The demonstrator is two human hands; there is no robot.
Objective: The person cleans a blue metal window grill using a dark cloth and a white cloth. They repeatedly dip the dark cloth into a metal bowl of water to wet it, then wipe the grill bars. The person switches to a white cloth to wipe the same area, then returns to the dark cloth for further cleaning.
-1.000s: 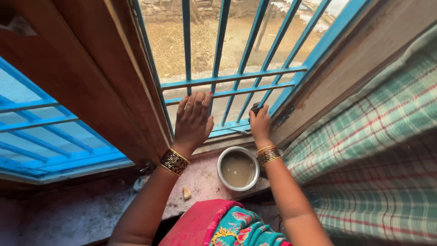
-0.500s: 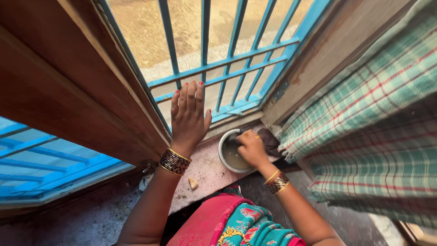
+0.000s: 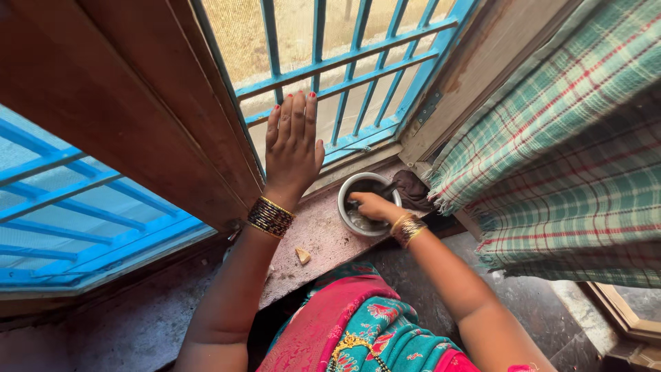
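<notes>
The left hand (image 3: 292,148) is pressing flat against the blue window grille (image 3: 358,55), fingers spread wide and holding nothing. The right hand (image 3: 372,205) is dipping into the metal bowl (image 3: 348,186), which is sitting on the stone sill (image 3: 320,238) near its outer edge, just beside a dark cloth (image 3: 413,187). Its fingers are curling down inside the bowl; whether they are gripping anything is hard to tell, since the wrist is hiding them. The bowl is probably holding murky water, so a push from the wrist could be tipping it off the sill onto the pink and teal garment (image 3: 358,324) below. A small pale chip (image 3: 303,255) is lying on the sill, well apart from the bowl.
</notes>
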